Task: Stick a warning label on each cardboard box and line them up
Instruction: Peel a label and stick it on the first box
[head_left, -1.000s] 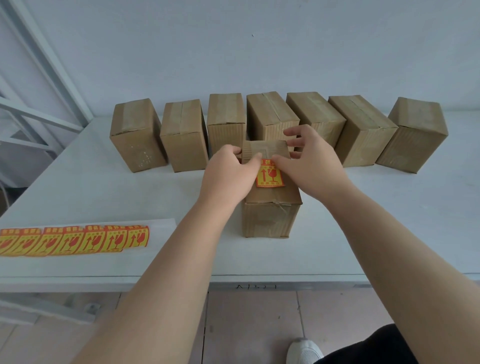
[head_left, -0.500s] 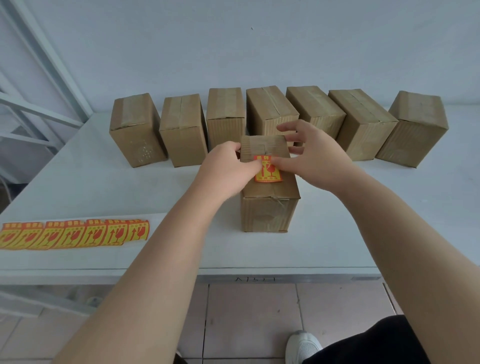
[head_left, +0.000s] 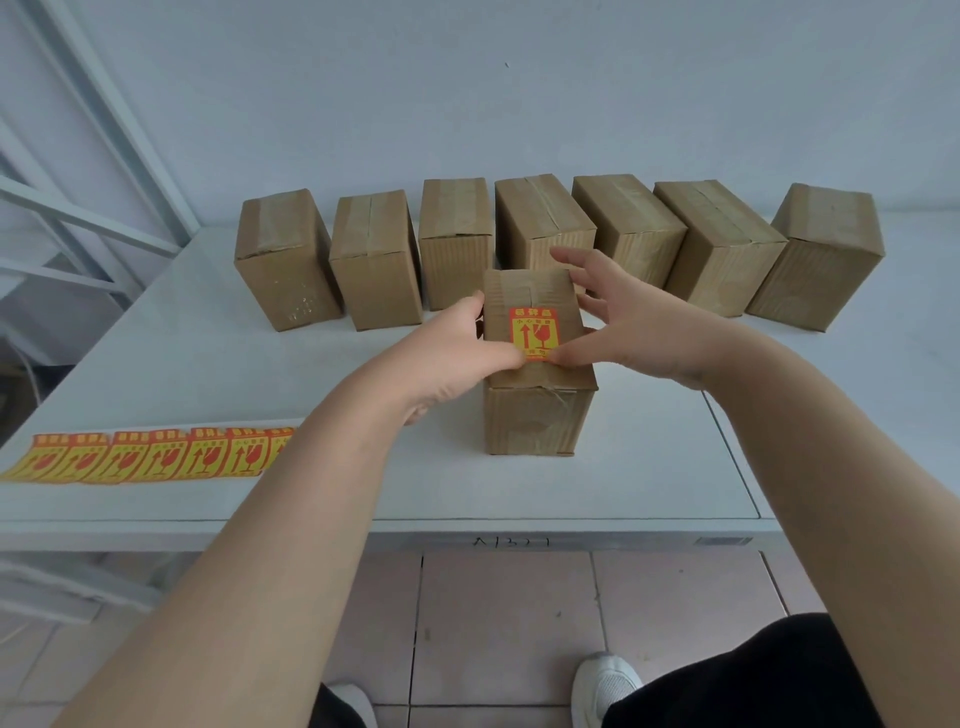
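Observation:
A cardboard box (head_left: 540, 415) stands apart from the others in the middle of the white table (head_left: 675, 467), with a red and yellow warning label (head_left: 536, 332) on its top. My left hand (head_left: 462, 353) curls against the box's left edge, and its thumb presses the label's lower edge. The thumb of my right hand (head_left: 623, 317) presses the label's lower right corner, while its fingers are spread over the box's far right side. Behind it, several unlabelled boxes (head_left: 452, 244) stand in a row.
A strip of several more warning labels (head_left: 156, 457) lies on white backing near the table's front left edge. A white metal frame (head_left: 93, 223) rises at the left. The wall runs close behind the row of boxes. Tiled floor and my shoes show below.
Both thumbs have slid down from the label's middle to its lower edge, uncovering the label. My right hand's fingers have lifted and spread.

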